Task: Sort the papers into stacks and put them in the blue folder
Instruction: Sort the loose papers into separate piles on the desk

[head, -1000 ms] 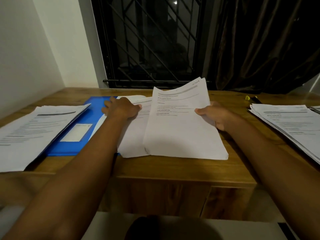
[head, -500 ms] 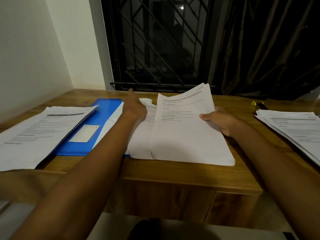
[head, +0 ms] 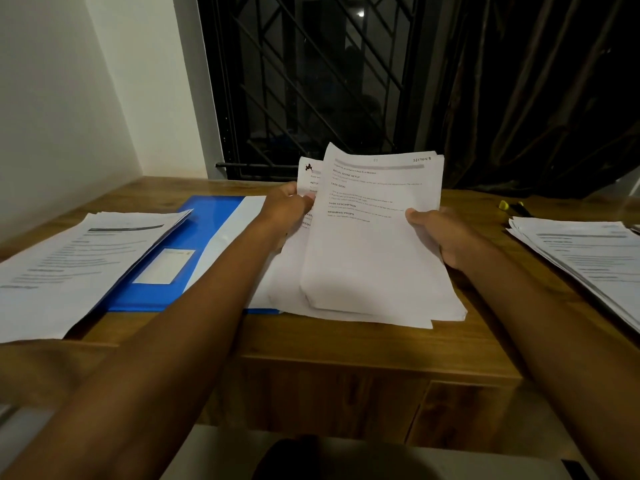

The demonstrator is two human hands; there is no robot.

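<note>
- The front sheaf point(head: 374, 251) is held tilted up at the desk's point(head: 346, 344) centre, printed side toward the camera, with its lower end resting on the sheets beneath.
- The right hand point(head: 450, 240) pinches the right edge of the front sheaf: the thumb is laid on the printed face, and the fingers are hidden behind the paper.
- The rear sheaf point(head: 310, 178) stands just behind and left of the front sheaf and is largely covered by it; only its upper left corner and left margin are visible.
- The left hand point(head: 289, 211) grips the left edge of the rear sheaf with its fingers curled round the paper.
- The folder point(head: 204, 237) lies flat and closed on the desk, left of the held sheaves, with a white label on its cover. Its right part is overlapped by white sheets and crossed by the left forearm.
- The left stack point(head: 76, 261) lies flat at the desk's left end, with its right corner overlapping the folder's left edge.
- The right stack point(head: 588, 254) lies flat at the desk's right end, well apart from the held sheaves.
- A yellow highlighter point(head: 504, 205) lies near the far edge, just behind the right stack.
- A barred window point(head: 311, 81) and a dark curtain point(head: 536, 98) are located behind the desk.
</note>
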